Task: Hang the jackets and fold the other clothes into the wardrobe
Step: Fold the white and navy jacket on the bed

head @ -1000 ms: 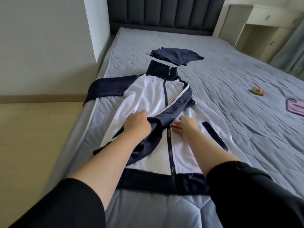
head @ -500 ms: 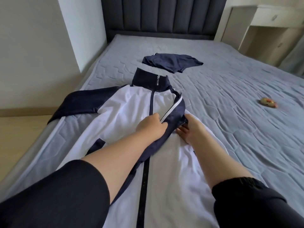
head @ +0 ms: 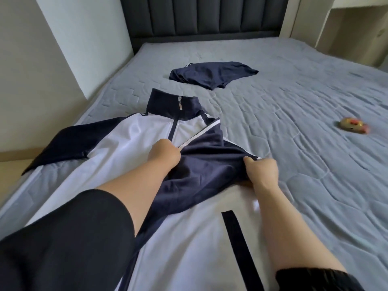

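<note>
A white and navy zip jacket [head: 130,141] lies front up on the grey bed [head: 294,143], collar toward the headboard. Its navy right sleeve [head: 205,169] is folded across the chest. My left hand [head: 165,153] grips that sleeve near the zip, fingers curled into the cloth. My right hand [head: 262,171] pinches the sleeve's outer edge by the white stripe. The jacket's other navy sleeve [head: 63,148] stretches out to the left over the bed's edge. A crumpled navy garment [head: 212,75] lies beyond the collar.
A small yellow and red object [head: 353,128] sits on the bed at the right. The dark padded headboard [head: 199,15] stands at the far end, a white wall corner [head: 84,38] at the left, and a pale cabinet [head: 346,28] at the back right.
I have leaned in closer over the jacket. My right hand went from lying flat on the white front to pinching the folded sleeve's edge; my left hand kept its grip on the sleeve.
</note>
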Tool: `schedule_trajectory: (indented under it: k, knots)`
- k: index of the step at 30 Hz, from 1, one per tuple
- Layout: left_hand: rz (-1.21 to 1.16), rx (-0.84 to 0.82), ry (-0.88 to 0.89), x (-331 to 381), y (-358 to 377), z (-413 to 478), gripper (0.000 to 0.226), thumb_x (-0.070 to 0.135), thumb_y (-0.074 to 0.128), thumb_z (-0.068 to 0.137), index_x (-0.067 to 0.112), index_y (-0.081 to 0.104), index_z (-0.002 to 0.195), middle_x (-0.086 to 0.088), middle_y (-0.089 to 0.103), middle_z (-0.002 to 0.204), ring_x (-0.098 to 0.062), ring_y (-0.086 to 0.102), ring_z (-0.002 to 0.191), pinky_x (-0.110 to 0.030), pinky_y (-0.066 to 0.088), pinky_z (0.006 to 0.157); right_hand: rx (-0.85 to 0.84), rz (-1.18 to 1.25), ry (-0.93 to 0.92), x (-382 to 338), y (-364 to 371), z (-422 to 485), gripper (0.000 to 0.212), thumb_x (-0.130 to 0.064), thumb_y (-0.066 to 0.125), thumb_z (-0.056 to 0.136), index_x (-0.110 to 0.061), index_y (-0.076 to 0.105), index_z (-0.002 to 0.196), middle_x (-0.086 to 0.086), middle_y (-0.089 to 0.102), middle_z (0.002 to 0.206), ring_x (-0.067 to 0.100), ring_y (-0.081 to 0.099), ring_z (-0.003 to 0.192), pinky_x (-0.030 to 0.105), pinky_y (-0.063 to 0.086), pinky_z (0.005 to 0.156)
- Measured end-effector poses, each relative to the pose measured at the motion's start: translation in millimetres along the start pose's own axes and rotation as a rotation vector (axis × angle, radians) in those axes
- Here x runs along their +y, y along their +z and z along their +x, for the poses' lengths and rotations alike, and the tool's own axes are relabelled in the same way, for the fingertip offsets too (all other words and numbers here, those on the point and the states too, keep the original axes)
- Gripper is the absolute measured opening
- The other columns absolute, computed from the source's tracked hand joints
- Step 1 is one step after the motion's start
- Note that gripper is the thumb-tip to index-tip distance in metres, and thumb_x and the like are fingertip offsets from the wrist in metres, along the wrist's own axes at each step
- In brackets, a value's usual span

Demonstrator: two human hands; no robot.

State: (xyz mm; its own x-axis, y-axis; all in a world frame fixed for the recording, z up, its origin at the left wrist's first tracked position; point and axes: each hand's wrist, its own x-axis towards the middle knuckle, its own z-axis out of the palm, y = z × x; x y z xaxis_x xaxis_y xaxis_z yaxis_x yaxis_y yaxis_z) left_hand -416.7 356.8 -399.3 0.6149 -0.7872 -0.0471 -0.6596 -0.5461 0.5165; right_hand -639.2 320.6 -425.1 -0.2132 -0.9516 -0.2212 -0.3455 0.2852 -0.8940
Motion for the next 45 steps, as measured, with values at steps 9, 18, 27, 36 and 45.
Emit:
schedule_trajectory:
  k: [9,18,27,36,45]
  knots:
    - [0.084,0.14,0.13,7.7,8.8,-2.7,0.01,0.017,0.045,0.091,0.017,0.055,0.092,-0.004,0.061,0.102,-0.027,0.052,0.087,-0.032,0.042,0.073,0.158,-0.675,-0.323,-24.9,-17.6,11.2,0.031,-0.035,0.058,0.087,-0.007,0.06,0.1,0.014,0.062,0.108,0.036,0.058,0.1,0.032,0.037,0.07]
    - [-0.192,-0.053,0.17,78.1,29.7,15.6,0.024,0.031,0.054,0.091,0.012,0.063,0.079,-0.005,0.054,0.068,-0.022,0.049,0.067,-0.027,0.034,0.054,-0.221,-0.427,-0.386,4.8,-13.9,38.6,0.038,-0.037,0.063,0.087,-0.011,0.047,0.065,0.006,0.051,0.066,0.028,0.052,0.075,0.032,0.037,0.064]
    - [-0.455,0.062,-0.188,96.1,47.9,42.0,0.041,0.034,0.053,0.094,0.008,0.053,0.126,-0.008,0.062,0.116,-0.028,0.059,0.093,-0.03,0.043,0.073,-0.181,-0.099,-0.307,13.2,-29.4,55.4,0.054,-0.027,0.061,0.09,-0.021,0.025,0.05,-0.01,0.019,0.037,0.01,0.021,0.037,0.019,0.021,0.037]
    - [-0.133,0.262,0.244,97.1,58.8,25.0,0.04,0.014,0.053,0.093,0.015,0.044,0.132,-0.011,0.05,0.13,-0.031,0.049,0.116,-0.036,0.041,0.088,-0.184,-0.156,-0.379,12.5,-27.8,60.4,0.051,-0.034,0.066,0.083,-0.018,0.031,0.049,-0.007,0.027,0.043,0.009,0.026,0.04,0.018,0.026,0.038]
    - [0.373,-0.15,0.83,62.7,63.6,-14.5,0.037,0.024,0.036,0.1,0.016,0.053,0.132,-0.003,0.05,0.136,-0.021,0.04,0.126,-0.039,0.034,0.105,-0.061,-0.434,-0.454,14.4,-17.9,50.0,0.028,-0.018,0.055,0.087,-0.006,0.046,0.064,0.012,0.052,0.073,0.026,0.046,0.07,0.031,0.031,0.058]
